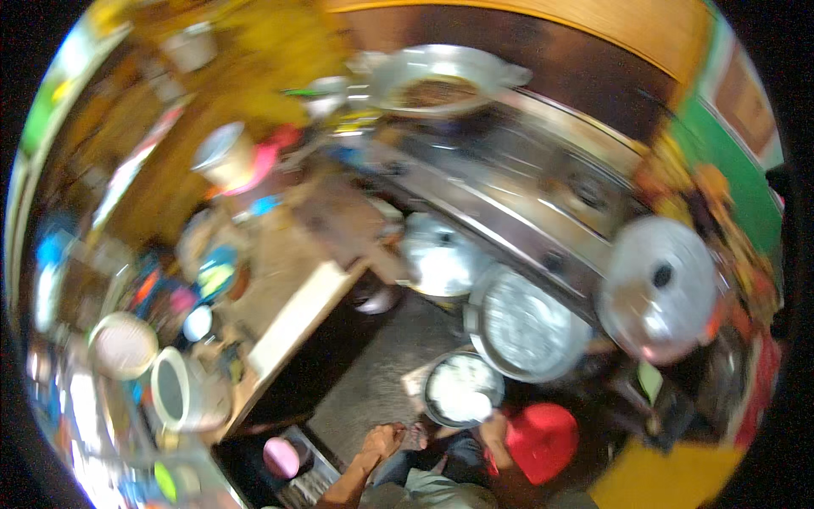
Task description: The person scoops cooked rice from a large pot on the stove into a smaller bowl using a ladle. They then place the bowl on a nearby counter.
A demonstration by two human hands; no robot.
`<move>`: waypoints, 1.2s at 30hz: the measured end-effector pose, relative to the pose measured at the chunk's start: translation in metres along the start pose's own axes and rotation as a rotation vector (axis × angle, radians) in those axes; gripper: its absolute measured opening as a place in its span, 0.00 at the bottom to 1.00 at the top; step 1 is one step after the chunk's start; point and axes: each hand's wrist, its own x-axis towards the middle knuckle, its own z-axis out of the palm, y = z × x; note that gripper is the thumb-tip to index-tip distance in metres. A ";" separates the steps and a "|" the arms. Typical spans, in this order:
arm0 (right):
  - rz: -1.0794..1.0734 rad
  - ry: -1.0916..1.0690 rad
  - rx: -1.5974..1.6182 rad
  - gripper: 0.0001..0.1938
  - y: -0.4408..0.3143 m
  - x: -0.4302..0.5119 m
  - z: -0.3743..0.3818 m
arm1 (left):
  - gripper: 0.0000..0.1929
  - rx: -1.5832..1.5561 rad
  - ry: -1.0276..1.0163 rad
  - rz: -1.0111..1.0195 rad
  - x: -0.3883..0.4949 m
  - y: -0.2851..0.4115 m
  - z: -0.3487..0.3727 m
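Observation:
A dark round pot (pixel 435 406) stands low in front of me, filled with white, rice-like food (pixel 455 375). At its near right rim, my right hand (pixel 493 430) grips the edge of a small round white dish (pixel 477 407), which lies over the food. My left hand (pixel 385 439) is by my knee, left of the pot and apart from it. Its fingers look curled, and blur hides whether anything is in them. A red plastic seat or stool (pixel 544 439) is just right of my right hand.
Beyond the pot sits a large metal basin (pixel 534 324), with a lidded metal pot (pixel 442 254) behind it. A long metal stove (pixel 509 172) carries a wide pan (pixel 407 70) and another lidded pot (pixel 661 286). A cluttered wooden table (pixel 273 267) with buckets (pixel 191 391) flanks my left.

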 end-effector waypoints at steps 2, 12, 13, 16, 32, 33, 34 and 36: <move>-0.074 -0.007 0.041 0.12 0.004 0.011 0.007 | 0.16 0.052 0.115 -0.115 -0.028 -0.046 -0.019; -0.249 -0.124 -0.177 0.28 0.009 0.049 0.022 | 0.13 -0.453 0.438 -0.540 -0.109 -0.189 -0.067; -0.159 -0.126 -0.107 0.28 0.005 0.046 0.024 | 0.10 -0.646 0.423 -0.533 -0.101 -0.194 -0.060; -0.345 0.225 -0.158 0.22 -0.017 0.037 0.020 | 0.08 -0.519 0.282 -0.563 -0.073 -0.206 -0.039; -0.099 -0.202 -0.191 0.21 -0.089 0.014 -0.052 | 0.12 -0.507 0.077 -0.243 0.014 -0.082 -0.097; -0.130 -0.068 -0.089 0.20 -0.089 0.009 -0.091 | 0.13 -0.435 0.088 -0.266 0.014 -0.091 -0.092; -0.190 0.010 0.068 0.16 -0.095 0.016 -0.137 | 0.13 -0.385 0.074 -0.248 0.015 -0.102 -0.085; -0.356 0.398 0.344 0.11 -0.101 0.028 -0.241 | 0.11 -1.090 -0.204 -0.345 0.018 -0.134 -0.077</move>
